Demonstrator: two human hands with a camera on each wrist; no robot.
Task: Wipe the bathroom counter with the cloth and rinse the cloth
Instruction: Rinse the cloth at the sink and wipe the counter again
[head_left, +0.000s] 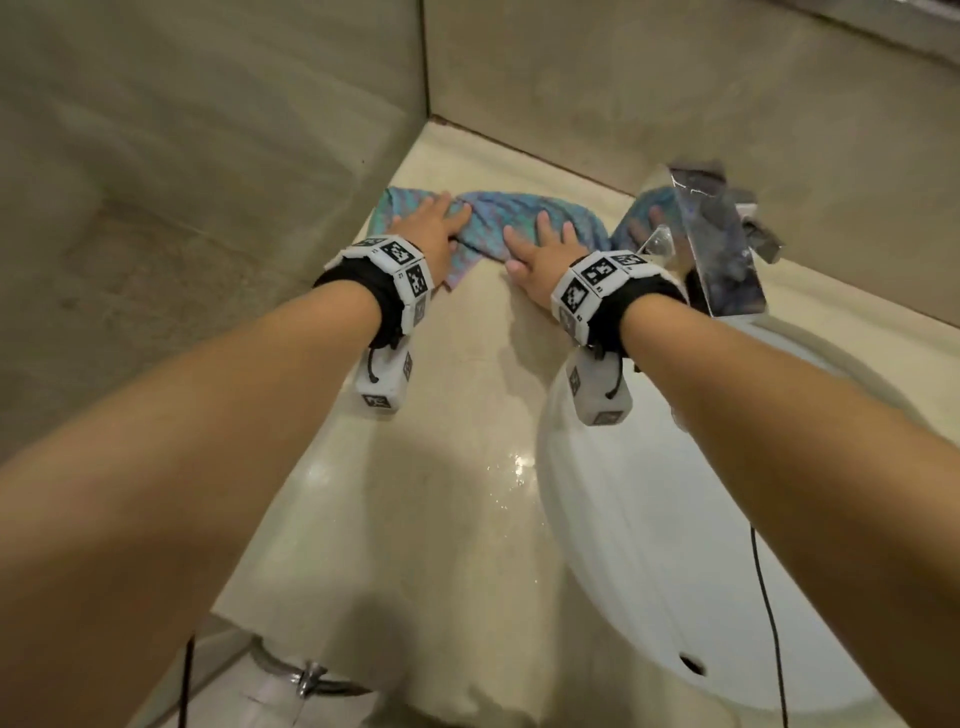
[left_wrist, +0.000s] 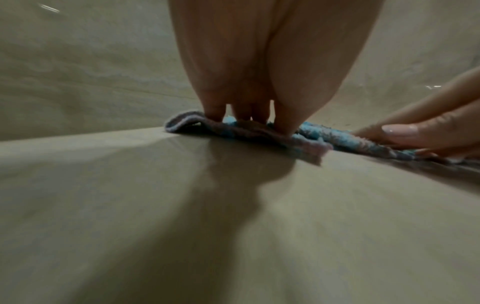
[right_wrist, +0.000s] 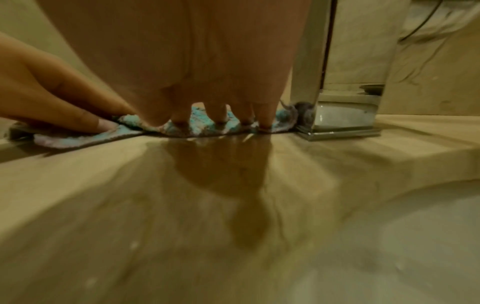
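A blue and purple cloth (head_left: 493, 218) lies spread on the beige counter (head_left: 452, 395) near the back corner. My left hand (head_left: 434, 223) presses flat on the cloth's left part, fingers straight. My right hand (head_left: 545, 244) presses flat on its right part, beside the tap. The left wrist view shows my left hand's fingertips (left_wrist: 283, 127) pushing down on the cloth (left_wrist: 306, 144). In the right wrist view my right hand's fingertips (right_wrist: 265, 123) rest on the cloth (right_wrist: 197, 123), whose right end touches the tap base (right_wrist: 337, 131).
A tall chrome tap (head_left: 722, 249) stands right of my right hand, mirroring the cloth. The white basin (head_left: 649, 545) lies below it. Beige walls (head_left: 208, 156) close the counter at the left and back. Water drops (head_left: 514, 467) sit near the basin rim.
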